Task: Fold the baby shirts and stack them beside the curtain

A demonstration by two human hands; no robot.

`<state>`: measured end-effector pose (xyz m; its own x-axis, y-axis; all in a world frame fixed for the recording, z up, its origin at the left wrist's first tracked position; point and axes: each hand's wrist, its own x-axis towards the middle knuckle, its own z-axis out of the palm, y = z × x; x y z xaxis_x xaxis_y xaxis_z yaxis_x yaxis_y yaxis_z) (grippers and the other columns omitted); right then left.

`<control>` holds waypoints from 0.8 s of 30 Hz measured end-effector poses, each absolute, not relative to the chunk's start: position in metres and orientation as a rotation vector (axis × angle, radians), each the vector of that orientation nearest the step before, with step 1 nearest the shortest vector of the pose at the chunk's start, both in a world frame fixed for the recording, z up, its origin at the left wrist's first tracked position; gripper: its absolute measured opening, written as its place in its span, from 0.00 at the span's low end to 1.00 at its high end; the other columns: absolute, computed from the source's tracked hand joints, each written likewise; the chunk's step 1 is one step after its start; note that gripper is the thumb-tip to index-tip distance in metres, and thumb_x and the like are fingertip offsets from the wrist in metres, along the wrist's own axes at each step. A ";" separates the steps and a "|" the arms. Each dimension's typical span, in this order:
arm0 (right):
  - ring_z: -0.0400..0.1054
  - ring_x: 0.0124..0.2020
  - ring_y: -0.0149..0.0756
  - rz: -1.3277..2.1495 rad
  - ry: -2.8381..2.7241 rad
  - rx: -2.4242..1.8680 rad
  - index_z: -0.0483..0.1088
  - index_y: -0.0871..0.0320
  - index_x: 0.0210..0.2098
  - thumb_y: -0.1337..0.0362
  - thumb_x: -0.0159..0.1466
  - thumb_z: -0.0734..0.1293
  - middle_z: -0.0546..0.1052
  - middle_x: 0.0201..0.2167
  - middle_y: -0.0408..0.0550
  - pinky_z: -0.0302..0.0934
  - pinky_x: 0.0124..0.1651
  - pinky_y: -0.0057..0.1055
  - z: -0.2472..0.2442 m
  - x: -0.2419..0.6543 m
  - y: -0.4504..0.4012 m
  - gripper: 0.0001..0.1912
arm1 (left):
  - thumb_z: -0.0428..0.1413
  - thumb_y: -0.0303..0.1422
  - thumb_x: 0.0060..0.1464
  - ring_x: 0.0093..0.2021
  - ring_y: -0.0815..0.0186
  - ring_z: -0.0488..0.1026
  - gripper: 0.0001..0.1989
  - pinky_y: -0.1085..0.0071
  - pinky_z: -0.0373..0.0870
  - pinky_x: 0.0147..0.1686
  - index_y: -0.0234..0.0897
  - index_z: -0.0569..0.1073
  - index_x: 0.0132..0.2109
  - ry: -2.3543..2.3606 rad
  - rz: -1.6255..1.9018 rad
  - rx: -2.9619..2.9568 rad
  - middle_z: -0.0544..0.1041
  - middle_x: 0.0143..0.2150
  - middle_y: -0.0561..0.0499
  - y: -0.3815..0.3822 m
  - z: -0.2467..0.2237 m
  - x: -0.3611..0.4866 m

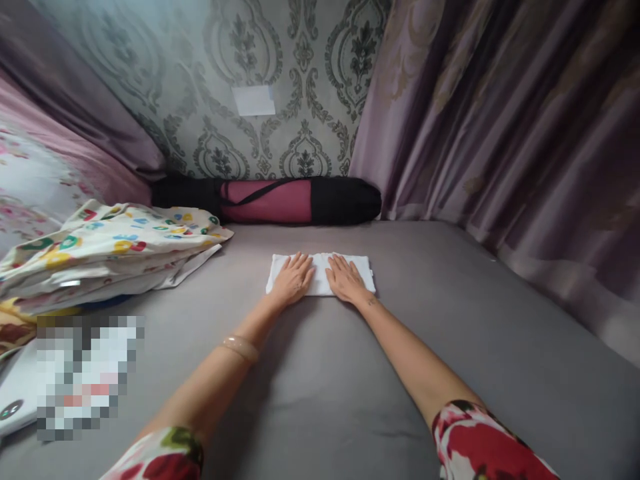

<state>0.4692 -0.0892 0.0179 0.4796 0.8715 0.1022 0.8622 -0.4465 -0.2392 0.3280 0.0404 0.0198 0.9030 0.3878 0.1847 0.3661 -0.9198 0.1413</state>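
A white folded cloth [319, 285] lies flat on the grey bed sheet [420, 320], straight ahead of me. Its outline is a wide, low rectangle, with a small tag-like bit at the right edge. My left hand [295, 278] rests palm down on the cloth's left part, fingers stretched out. On the right part lies my right hand [346, 277], also flat with its fingers extended. Between the two hands a strip of the white fabric shows. Neither hand grips anything; what is under the palms is hidden.
Folded fabric with colourful letters [135, 240] is heaped at the left. A black and maroon roll bag [270, 201] lies along the patterned wall [300, 87]. Purple curtains [475, 120] hang at the right. Near the left front are a white device [23, 390] and a blurred-out item [93, 380].
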 end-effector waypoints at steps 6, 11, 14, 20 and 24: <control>0.41 0.70 0.42 0.194 -1.468 -2.450 0.49 0.65 0.69 0.56 0.72 0.45 0.50 0.70 0.54 0.35 0.69 0.45 0.019 0.480 -0.091 0.31 | 0.36 0.42 0.67 0.70 0.55 0.49 0.28 0.55 0.48 0.67 0.32 0.57 0.68 0.577 0.091 2.925 0.55 0.70 0.42 0.041 0.015 0.344; 0.39 0.71 0.45 0.015 -1.379 -2.557 0.50 0.70 0.68 0.57 0.72 0.46 0.50 0.70 0.58 0.31 0.70 0.45 0.020 0.493 -0.105 0.32 | 0.35 0.43 0.67 0.71 0.54 0.47 0.29 0.52 0.42 0.67 0.32 0.56 0.68 0.773 0.209 2.963 0.55 0.70 0.41 0.067 0.013 0.337; 0.40 0.70 0.46 0.030 -1.403 -2.588 0.51 0.71 0.68 0.56 0.71 0.47 0.52 0.69 0.58 0.34 0.69 0.44 0.012 0.495 -0.108 0.32 | 0.34 0.43 0.67 0.71 0.53 0.47 0.30 0.53 0.41 0.67 0.29 0.54 0.68 0.819 0.102 2.933 0.54 0.70 0.40 0.076 0.005 0.335; 0.39 0.71 0.46 0.082 -1.417 -2.611 0.50 0.70 0.68 0.55 0.72 0.46 0.52 0.69 0.58 0.34 0.69 0.44 0.009 0.501 -0.106 0.32 | 0.33 0.45 0.66 0.71 0.54 0.46 0.31 0.54 0.42 0.67 0.31 0.53 0.69 0.818 -0.008 2.904 0.53 0.71 0.41 0.080 0.009 0.336; 0.47 0.68 0.47 0.066 -1.446 -2.618 0.54 0.66 0.67 0.56 0.72 0.48 0.56 0.68 0.58 0.37 0.68 0.46 0.014 0.514 -0.105 0.29 | 0.37 0.42 0.65 0.67 0.53 0.56 0.27 0.50 0.47 0.65 0.35 0.60 0.65 0.778 -0.040 2.894 0.60 0.68 0.39 0.095 0.023 0.339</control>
